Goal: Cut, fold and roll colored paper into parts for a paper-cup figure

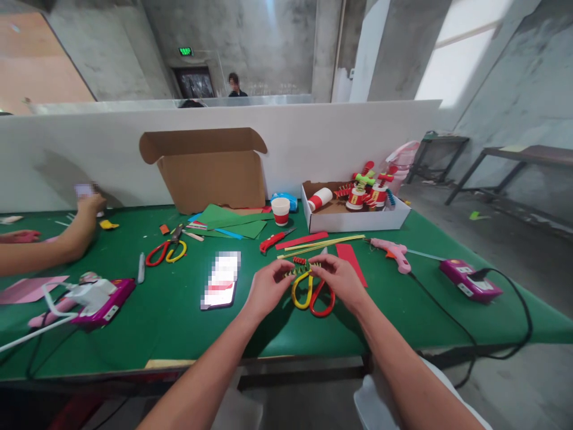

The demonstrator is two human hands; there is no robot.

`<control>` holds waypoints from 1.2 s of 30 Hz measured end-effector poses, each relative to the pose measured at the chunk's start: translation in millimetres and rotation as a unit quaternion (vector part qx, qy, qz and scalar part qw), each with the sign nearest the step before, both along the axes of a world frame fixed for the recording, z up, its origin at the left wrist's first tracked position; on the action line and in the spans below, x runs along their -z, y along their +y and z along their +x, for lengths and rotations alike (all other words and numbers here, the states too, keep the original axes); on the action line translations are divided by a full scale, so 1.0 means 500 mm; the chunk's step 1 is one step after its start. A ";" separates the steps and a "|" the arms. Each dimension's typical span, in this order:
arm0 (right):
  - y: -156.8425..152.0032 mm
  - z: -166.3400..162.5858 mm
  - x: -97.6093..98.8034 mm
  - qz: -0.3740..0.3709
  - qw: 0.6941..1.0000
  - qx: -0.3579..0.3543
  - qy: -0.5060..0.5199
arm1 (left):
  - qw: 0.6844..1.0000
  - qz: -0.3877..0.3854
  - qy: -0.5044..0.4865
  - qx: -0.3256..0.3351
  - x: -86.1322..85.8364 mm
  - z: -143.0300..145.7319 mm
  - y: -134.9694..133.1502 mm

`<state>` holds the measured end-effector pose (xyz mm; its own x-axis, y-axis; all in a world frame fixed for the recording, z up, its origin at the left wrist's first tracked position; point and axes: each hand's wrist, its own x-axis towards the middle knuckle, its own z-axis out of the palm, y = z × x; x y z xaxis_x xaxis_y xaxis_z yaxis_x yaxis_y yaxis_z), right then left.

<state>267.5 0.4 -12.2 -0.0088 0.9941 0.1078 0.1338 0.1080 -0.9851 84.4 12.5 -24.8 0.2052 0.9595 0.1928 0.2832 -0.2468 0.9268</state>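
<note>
My left hand (pixel 267 288) and my right hand (pixel 339 279) meet over the green table (pixel 170 334), fingers pinched on a small folded paper strip (pixel 301 267) with green zigzag edges and a red piece. Right under it lie scissors (pixel 312 295) with one yellow and one red handle, flat on the table. Just beyond the strip lie red paper strips (pixel 302 240) and thin yellow-green strips (pixel 326 242). A phone (pixel 221 279) lies to the left of my left hand.
A pink glue gun (pixel 393 253) and pink power strip (pixel 470 279) with a black cable sit right. White box (pixel 353 220) holds paper-cup crafts. An open cardboard box (pixel 210 170), green paper sheets (pixel 233 221), red-white cup (pixel 280 211), second scissors (pixel 166 251). Another person's arm (pixel 49 245) at left.
</note>
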 end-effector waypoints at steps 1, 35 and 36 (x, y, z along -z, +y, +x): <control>0.000 -0.001 0.000 -0.003 1.000 0.001 -0.001 | 0.999 0.023 0.046 0.002 -0.003 -0.003 -0.001; -0.070 -0.089 0.034 0.005 0.997 -0.058 -0.048 | 0.835 0.075 0.539 -0.077 0.024 0.002 0.269; -0.070 -0.090 0.036 0.007 0.997 -0.059 -0.051 | 0.835 0.081 0.538 -0.078 0.025 -0.002 0.271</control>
<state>222.4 -34.6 -30.0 -0.1364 0.9840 0.1149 0.2182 0.1430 -0.9654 83.6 148.0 -37.2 0.2176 0.9701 0.1074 0.9715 -0.2259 0.0724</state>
